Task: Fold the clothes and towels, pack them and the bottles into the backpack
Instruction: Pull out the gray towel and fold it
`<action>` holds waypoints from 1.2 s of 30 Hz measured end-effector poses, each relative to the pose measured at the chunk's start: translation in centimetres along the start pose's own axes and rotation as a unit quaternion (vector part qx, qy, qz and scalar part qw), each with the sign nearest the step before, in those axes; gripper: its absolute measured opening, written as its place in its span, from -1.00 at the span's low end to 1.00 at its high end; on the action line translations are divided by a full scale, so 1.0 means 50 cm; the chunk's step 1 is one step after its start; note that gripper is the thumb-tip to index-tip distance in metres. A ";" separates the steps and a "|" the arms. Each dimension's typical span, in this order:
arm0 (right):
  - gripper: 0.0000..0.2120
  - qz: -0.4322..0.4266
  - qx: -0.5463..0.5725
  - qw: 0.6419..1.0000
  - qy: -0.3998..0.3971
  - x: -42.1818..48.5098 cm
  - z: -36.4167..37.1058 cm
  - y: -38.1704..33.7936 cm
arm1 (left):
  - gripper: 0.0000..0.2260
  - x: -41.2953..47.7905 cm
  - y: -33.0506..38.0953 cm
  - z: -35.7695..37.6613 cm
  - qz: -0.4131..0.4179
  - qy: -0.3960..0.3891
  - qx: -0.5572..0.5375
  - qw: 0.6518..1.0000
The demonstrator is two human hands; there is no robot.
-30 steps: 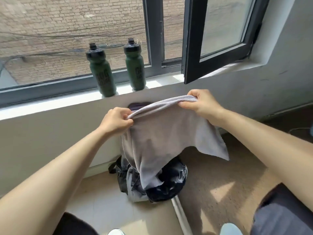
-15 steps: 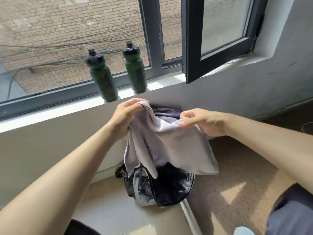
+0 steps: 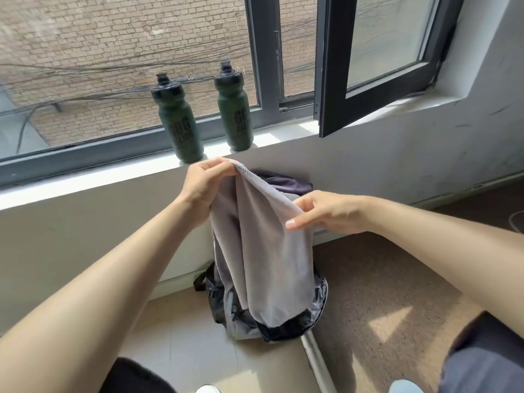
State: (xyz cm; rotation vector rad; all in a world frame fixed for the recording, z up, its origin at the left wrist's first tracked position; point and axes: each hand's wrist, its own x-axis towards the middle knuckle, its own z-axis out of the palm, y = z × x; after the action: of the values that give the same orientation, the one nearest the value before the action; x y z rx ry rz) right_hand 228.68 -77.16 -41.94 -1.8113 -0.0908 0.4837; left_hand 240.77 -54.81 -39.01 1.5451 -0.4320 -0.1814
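A grey towel (image 3: pixel 269 251) is held up in the air by both hands, well above the floor (image 3: pixel 382 293). Its top corner is pinched in the curled fingers of the left hand (image 3: pixel 207 188), while its sloping upper edge is nipped between the thumb and fingers of the right hand (image 3: pixel 326 212), which is set lower and to the right. The cloth hangs doubled, with its long axis running nearly straight down. Directly beneath it the backpack (image 3: pixel 283 327) is stood on the floor against the foot of the wall (image 3: pixel 397 165), its mouth gaping upward and toward the person. The towel's lower hem is seen level with the dark rim of that opening, though whether they touch cannot be told. The fold is judged unfinished: the hanging length would probably need to be halved again before it can be lowered straight into the bag. The left bottle (image 3: pixel 181 123) and the right bottle (image 3: pixel 234 109) are stood upright at the front edge of the windowsill (image 3: pixel 85 182), just above the left hand, which is the nearer of the two to them.
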 end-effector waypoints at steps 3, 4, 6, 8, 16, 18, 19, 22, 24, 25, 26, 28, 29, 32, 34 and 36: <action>-0.59 -0.018 0.061 0.990 0.127 0.002 -0.010 -0.005 | -0.95 0.010 -0.023 -0.035 0.004 0.032 0.069 0.997; -0.61 -0.029 0.067 0.979 0.193 0.006 -0.015 -0.006 | -0.97 0.015 -0.034 -0.049 0.005 0.025 0.116 0.993; -0.63 -0.060 0.040 0.943 0.324 0.013 -0.030 -0.010 | -0.88 0.019 -0.057 -0.076 0.002 -0.029 0.241 0.970; -0.54 -0.079 0.007 0.906 0.417 0.017 -0.050 -0.012 | -0.69 0.021 -0.077 -0.099 -0.028 -0.097 0.341 0.935; -0.45 0.051 -0.054 0.839 0.539 0.001 -0.106 0.030 | -0.83 0.023 -0.126 -0.167 -0.071 -0.079 0.518 0.849; -0.50 0.089 -0.039 0.836 0.540 -0.005 -0.108 0.028 | -0.81 0.021 -0.137 -0.186 -0.105 -0.063 0.474 0.872; -0.59 0.109 -0.031 0.838 0.534 -0.007 -0.106 0.025 | -0.80 0.018 -0.138 -0.189 -0.123 -0.055 0.425 0.895; -0.45 0.137 0.018 0.850 0.508 -0.007 -0.102 0.017 | -0.87 0.009 -0.121 -0.177 -0.174 -0.026 0.273 0.946; -0.52 0.128 0.078 0.859 0.489 -0.009 -0.091 0.005 | -0.88 0.005 -0.096 -0.160 -0.208 -0.023 0.203 0.957; -0.60 0.119 0.118 0.862 0.478 -0.010 -0.083 -0.002 | -0.84 0.002 -0.081 -0.152 -0.224 -0.033 0.174 0.958; -0.67 0.112 0.156 0.864 0.465 -0.008 -0.075 -0.010 | -0.80 0.000 -0.067 -0.143 -0.238 -0.047 0.152 0.958; -0.75 0.102 0.218 0.868 0.434 -0.006 -0.053 -0.025 | -0.77 -0.008 -0.044 -0.119 -0.252 -0.086 0.125 0.956; -0.76 0.097 0.242 0.870 0.419 -0.002 -0.041 -0.031 | -0.76 -0.013 -0.035 -0.103 -0.252 -0.109 0.108 0.955; -0.76 0.088 0.298 0.874 0.372 0.008 -0.002 -0.050 | -0.77 -0.029 -0.012 -0.045 -0.241 -0.175 0.048 0.954; -0.74 0.079 0.324 0.876 0.349 0.016 0.020 -0.058 | -0.84 -0.041 -0.005 -0.005 -0.225 -0.208 0.012 0.952; -0.73 0.067 0.343 0.878 0.327 0.021 0.040 -0.065 | -0.83 -0.054 -0.001 0.030 -0.218 -0.225 -0.023 0.949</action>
State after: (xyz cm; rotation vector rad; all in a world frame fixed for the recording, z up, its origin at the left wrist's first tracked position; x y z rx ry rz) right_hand 229.49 -74.06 -39.61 -1.1884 0.6100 -0.0411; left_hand 237.74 -55.18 -39.54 1.5335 -0.4303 -0.8946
